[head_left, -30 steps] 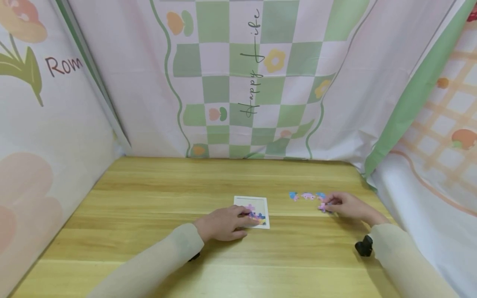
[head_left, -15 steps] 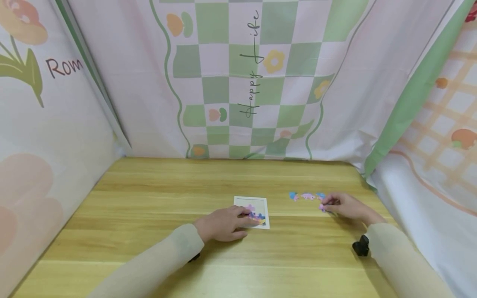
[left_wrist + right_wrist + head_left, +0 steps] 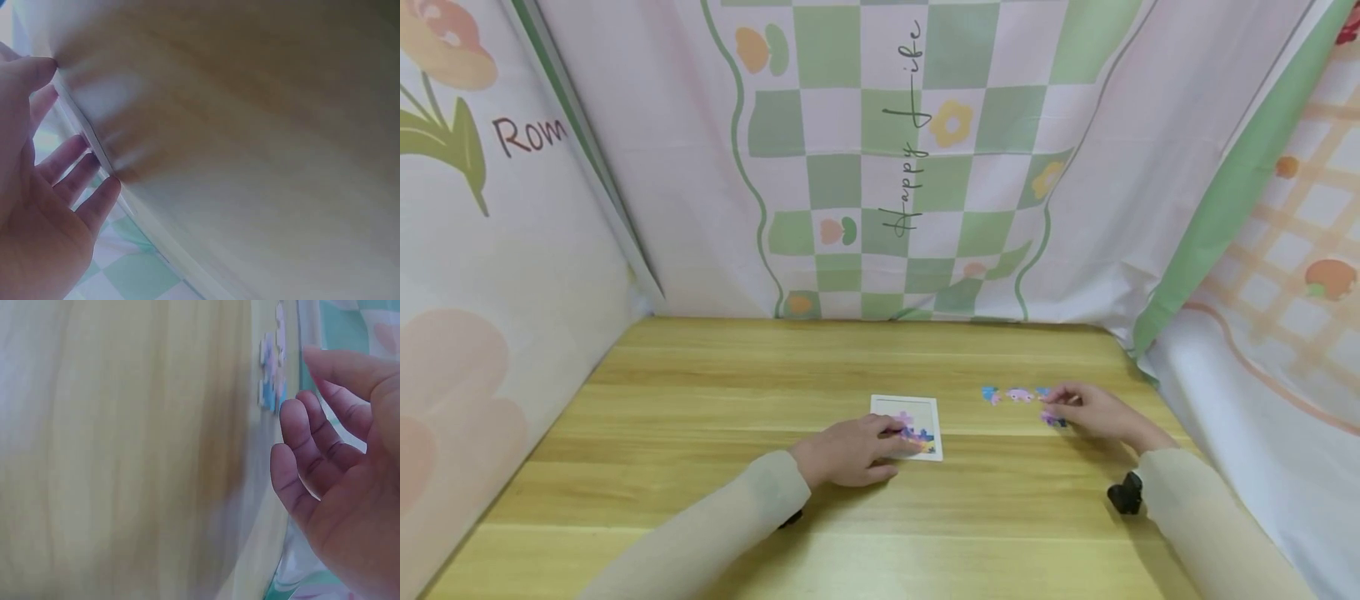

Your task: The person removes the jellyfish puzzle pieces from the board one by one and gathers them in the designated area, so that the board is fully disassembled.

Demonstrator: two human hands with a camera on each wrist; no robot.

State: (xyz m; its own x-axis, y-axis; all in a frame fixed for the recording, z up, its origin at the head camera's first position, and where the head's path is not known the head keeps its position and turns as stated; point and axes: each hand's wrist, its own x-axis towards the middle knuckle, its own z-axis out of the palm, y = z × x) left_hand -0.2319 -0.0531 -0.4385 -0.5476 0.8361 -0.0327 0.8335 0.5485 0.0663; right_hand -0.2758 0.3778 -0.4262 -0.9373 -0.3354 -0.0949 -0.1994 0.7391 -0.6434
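Observation:
My left hand [image 3: 850, 452] lies over a small white-rimmed puzzle tray [image 3: 937, 435], its extended fingers covering the left side. Pink, purple and yellow puzzle pieces [image 3: 917, 435] show in the tray beside the fingertips. In the left wrist view those fingers [image 3: 100, 203] reach flat along the tabletop. Off to the right, my right hand [image 3: 1093, 412] hovers low with bent fingers at a purple-pink piece [image 3: 1054, 420] on the table. The right wrist view shows its fingers [image 3: 294, 422] loosely curved, thumb and fingers apart, with loose pieces [image 3: 272, 375] beyond them.
A blue piece [image 3: 990, 394], a pink piece with a face [image 3: 1019, 395] and another blue one [image 3: 1042, 391] line up on the wooden table [image 3: 760, 358]. Behind the table hangs a green checked curtain [image 3: 895, 167]. Black wrist mounts [image 3: 1125, 493] sit under the sleeves.
My right fingers have let go of the purple-pink piece and shifted slightly up and back, so more of it shows on the table. The left hand and tray stay put.

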